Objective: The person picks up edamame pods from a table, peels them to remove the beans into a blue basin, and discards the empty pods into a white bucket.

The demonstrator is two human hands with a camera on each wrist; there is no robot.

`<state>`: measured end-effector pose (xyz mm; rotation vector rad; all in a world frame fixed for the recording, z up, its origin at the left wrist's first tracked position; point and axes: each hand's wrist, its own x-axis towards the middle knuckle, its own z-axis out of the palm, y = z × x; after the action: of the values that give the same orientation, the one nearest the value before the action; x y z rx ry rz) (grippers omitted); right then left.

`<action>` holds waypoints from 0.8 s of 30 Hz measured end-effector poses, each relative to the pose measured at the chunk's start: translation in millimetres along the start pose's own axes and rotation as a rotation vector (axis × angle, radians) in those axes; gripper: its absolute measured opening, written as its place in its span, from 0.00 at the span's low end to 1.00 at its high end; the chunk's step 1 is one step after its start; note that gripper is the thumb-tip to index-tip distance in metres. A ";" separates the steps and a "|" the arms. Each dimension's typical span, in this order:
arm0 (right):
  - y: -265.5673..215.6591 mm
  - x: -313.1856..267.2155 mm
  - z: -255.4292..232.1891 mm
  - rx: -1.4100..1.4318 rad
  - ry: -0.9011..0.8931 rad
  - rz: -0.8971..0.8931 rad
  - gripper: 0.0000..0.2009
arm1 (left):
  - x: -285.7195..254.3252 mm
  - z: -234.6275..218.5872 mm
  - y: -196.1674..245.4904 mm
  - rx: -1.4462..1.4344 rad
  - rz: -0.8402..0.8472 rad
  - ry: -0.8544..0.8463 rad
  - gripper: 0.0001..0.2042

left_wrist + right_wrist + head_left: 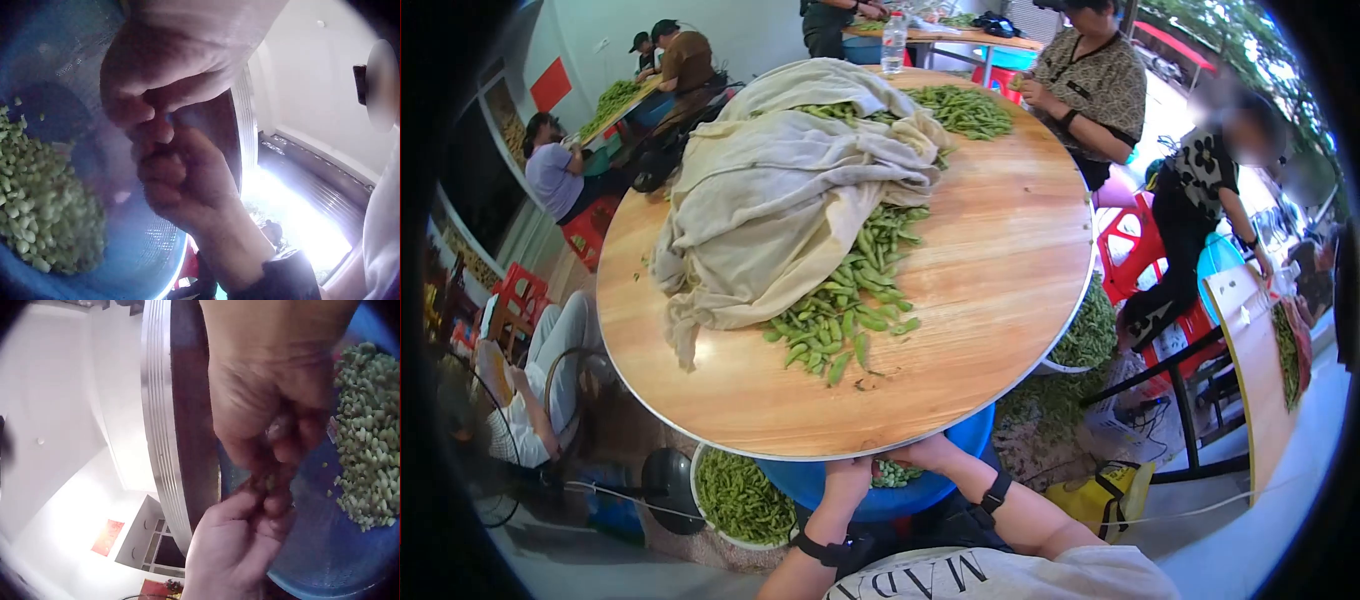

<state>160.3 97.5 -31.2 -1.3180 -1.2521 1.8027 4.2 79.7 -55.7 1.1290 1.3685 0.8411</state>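
Observation:
Both hands meet over a blue basin [977, 432] just below the round table's near edge. In the right wrist view a small green piece, seemingly of a pod [270, 482], shows between the fingertips. My left hand [847, 478] [178, 62] [240, 540] pinches it with curled fingers, and my right hand [932, 455] [194, 178] [272, 406] pinches at the same spot, its fingertips touching the left ones. Shelled green beans [893, 474] [44, 206] [372, 437] lie heaped in the basin beside the hands. The fingers hide most of the piece.
On the round wooden table [1000, 260] lie green pods [840, 315] partly under a beige cloth [770, 190]. Tubs of pods [740, 495] [1088, 330] flank the basin. A bottle [893, 43] stands at the far edge. Several people sit or stand around.

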 end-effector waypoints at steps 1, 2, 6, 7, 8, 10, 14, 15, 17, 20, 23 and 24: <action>-1.3 -1.0 -0.5 -0.021 -0.006 0.071 0.18 | -1.8 0.4 3.7 0.029 0.002 0.004 0.07; 2.2 1.7 1.0 -0.090 0.032 0.027 0.17 | -2.0 0.8 6.2 0.057 0.005 0.007 0.08; 42.9 23.2 1.8 -0.592 0.439 -0.767 0.18 | 3.2 -2.6 -17.3 0.075 0.033 0.011 0.09; 45.0 19.9 0.8 -0.606 0.416 -0.649 0.19 | -1.5 -3.3 -10.8 0.065 0.021 0.031 0.09; 46.2 14.5 0.6 -0.617 0.392 -0.530 0.19 | -5.7 -4.1 -5.2 0.055 0.008 0.053 0.09; 33.8 2.5 2.2 -0.535 0.293 -0.464 0.20 | -8.2 -5.9 3.8 0.028 0.020 0.056 0.09; 43.7 2.7 16.7 0.142 0.015 -0.364 0.20 | -14.7 -1.0 21.6 -0.254 -0.036 0.052 0.10; 37.8 -1.3 14.9 0.208 -0.038 -0.387 0.17 | -15.2 -2.4 23.9 -0.293 -0.067 0.010 0.10; 32.9 -3.5 13.0 0.198 -0.038 -0.438 0.11 | -16.1 -6.1 22.3 -0.341 -0.119 -0.042 0.10; 5.2 -20.8 8.2 0.327 -0.096 -0.107 0.11 | -16.8 -7.2 22.5 -0.515 -0.170 -0.083 0.08; 13.9 -13.4 6.7 0.257 -0.038 -0.045 0.13 | -15.5 -9.2 13.8 -0.674 -0.177 -0.099 0.06; 15.4 -12.9 8.1 0.193 0.016 -0.064 0.14 | -16.4 -12.9 9.5 -0.649 -0.159 -0.040 0.06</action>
<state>158.4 77.6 -39.6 -1.1702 -1.0703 1.8143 -8.3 68.4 -40.1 0.5234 1.0186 1.0364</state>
